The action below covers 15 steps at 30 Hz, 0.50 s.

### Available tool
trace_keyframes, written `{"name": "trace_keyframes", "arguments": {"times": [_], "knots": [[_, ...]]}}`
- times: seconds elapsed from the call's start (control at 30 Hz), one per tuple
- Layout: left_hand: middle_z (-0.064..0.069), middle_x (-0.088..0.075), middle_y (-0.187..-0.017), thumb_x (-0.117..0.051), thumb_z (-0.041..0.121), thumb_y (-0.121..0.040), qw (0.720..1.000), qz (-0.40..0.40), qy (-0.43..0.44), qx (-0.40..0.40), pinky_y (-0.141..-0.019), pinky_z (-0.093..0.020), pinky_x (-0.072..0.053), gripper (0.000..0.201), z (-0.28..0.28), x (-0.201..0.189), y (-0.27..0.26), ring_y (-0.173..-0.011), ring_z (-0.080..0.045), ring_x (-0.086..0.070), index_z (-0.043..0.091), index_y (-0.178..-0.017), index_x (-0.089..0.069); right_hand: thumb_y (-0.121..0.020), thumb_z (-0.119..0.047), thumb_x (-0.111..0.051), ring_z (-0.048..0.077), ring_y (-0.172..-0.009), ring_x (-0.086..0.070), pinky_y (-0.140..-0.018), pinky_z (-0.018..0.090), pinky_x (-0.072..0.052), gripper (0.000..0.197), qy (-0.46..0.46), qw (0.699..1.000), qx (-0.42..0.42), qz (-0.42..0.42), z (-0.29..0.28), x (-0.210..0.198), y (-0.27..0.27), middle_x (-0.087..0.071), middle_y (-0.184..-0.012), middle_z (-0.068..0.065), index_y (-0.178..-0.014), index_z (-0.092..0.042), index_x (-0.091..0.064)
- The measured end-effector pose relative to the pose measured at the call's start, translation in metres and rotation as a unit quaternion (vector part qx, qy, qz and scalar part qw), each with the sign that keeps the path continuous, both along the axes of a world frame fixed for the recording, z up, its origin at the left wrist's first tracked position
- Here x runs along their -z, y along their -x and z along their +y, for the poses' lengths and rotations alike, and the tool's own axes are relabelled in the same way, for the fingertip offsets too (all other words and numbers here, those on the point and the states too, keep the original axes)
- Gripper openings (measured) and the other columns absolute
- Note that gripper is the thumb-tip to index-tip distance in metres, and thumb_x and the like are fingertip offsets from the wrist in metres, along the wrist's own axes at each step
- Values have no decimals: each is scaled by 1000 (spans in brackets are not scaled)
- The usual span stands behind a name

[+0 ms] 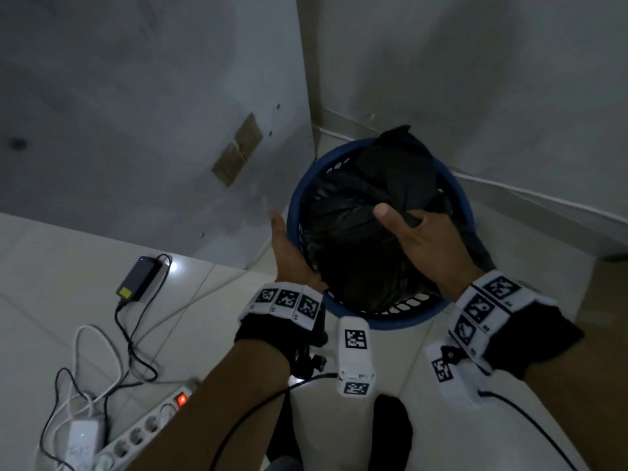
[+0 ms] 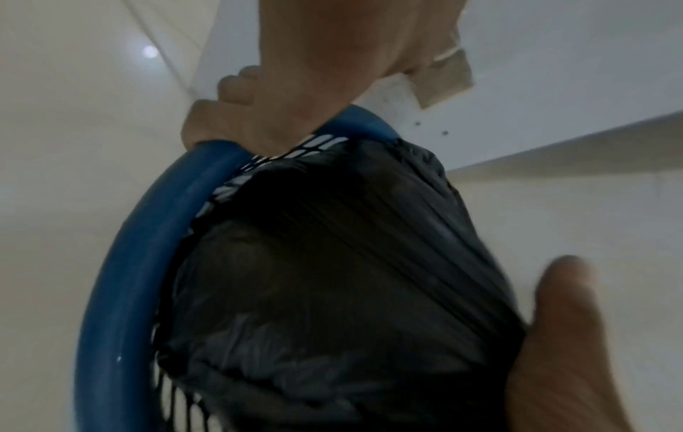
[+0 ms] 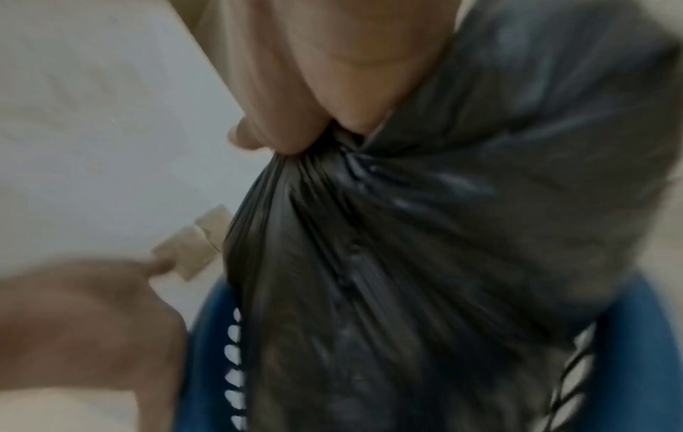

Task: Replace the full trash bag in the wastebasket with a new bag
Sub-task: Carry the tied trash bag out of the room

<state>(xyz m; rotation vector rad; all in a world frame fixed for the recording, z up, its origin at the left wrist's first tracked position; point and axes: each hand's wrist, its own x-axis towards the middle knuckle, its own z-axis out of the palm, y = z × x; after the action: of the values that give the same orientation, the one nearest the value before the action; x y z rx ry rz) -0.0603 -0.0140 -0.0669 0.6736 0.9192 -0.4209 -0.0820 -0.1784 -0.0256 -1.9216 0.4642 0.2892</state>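
A round blue mesh wastebasket (image 1: 401, 321) stands on the floor in a corner, filled by a bulging black trash bag (image 1: 353, 246). My left hand (image 1: 289, 248) grips the basket's left rim (image 2: 122, 277), with its fingers (image 2: 225, 114) curled over the outside and the thumb along the inside. My right hand (image 1: 407, 220) holds the bag's gathered neck above the basket. In the right wrist view its fingers (image 3: 306, 111) pinch the bunched black plastic (image 3: 406, 263), which is pulled taut. The bag's lower part is still inside the basket.
A white cabinet panel (image 1: 170, 130) with brown tape patches (image 1: 238, 149) stands just left of the basket, and a wall with a skirting board runs behind it. A power strip (image 1: 142, 433), a black adapter (image 1: 139, 277) and loose cables lie on the tiled floor at left.
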Motion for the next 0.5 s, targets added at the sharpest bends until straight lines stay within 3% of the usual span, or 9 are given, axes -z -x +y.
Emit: {"name": "trace_keyframes", "arguments": {"times": [0.07, 0.1, 0.17, 0.23, 0.27, 0.33, 0.4, 0.5], "knots": [[-15, -55, -133, -45, 77, -80, 1000, 2, -4, 9, -104, -49, -39, 88, 6, -2, 0, -112, -36, -54, 12, -140, -48, -61, -73, -57, 9, -54, -51, -57, 22, -43, 61, -18, 1000, 3, -9, 1, -13, -4, -51, -59, 3, -59, -13, -45], [-16, -53, -135, -44, 78, -79, 1000, 13, -8, 9, -104, -49, -39, 89, 11, 0, 1, -110, -37, -54, 12, -139, -48, -63, -72, -56, 8, -53, -50, -56, 21, -41, 60, -25, 999, 8, -23, 3, -22, -6, -51, -59, 2, -60, -13, -45], [-18, -54, -133, -47, 81, -74, 999, 37, -16, 25, -103, -50, -40, 89, 25, 10, 5, -108, -39, -54, 14, -132, -56, -76, -64, -56, 2, -43, -44, -49, 16, -36, 59, -30, 997, 35, -55, 1, -42, -13, -46, -47, -9, -53, -13, -37], [-19, -58, -127, -51, 81, -71, 998, 41, 7, 39, -106, -54, -36, 81, 29, 8, 11, -112, -41, -53, 17, -119, -63, -86, -53, -57, -3, -36, -42, -43, 9, -32, 59, -32, 995, 61, -74, -4, -60, -19, -42, -35, -18, -42, -21, -36], [-17, -59, -125, -51, 80, -73, 998, 40, 7, 44, -105, -53, -37, 78, 29, 1, 14, -112, -40, -53, 18, -119, -62, -88, -52, -57, -5, -37, -44, -43, 7, -33, 58, -38, 994, 66, -75, -7, -68, -19, -44, -35, -19, -39, -26, -39], [-14, -54, -136, -57, 80, -68, 998, 37, -2, 44, -100, -54, -43, 88, 34, -18, 19, -117, -39, -53, 22, -135, -52, -87, -52, -58, -6, -42, -48, -46, 8, -37, 53, -49, 994, 67, -74, -7, -87, -17, -49, -39, -20, -44, -25, -42], [-8, -52, -139, -65, 80, -58, 996, 57, -52, 44, -100, -58, -42, 94, 45, -33, 23, -119, -36, -54, 24, -131, -53, -84, -52, -61, -4, -45, -50, -48, 10, -38, 52, -57, 993, 68, -75, -3, -111, -12, -51, -42, -20, -48, -21, -41], [-5, -61, -120, -53, 78, -73, 989, 56, -98, 96, -102, -52, -41, 65, 59, -76, 32, -112, -30, -56, 23, -107, -62, -74, -59, -64, 9, -55, -53, -56, 19, -42, 49, -66, 993, 59, -76, 5, -160, -2, -55, -58, -1, -61, -15, -47]]}}
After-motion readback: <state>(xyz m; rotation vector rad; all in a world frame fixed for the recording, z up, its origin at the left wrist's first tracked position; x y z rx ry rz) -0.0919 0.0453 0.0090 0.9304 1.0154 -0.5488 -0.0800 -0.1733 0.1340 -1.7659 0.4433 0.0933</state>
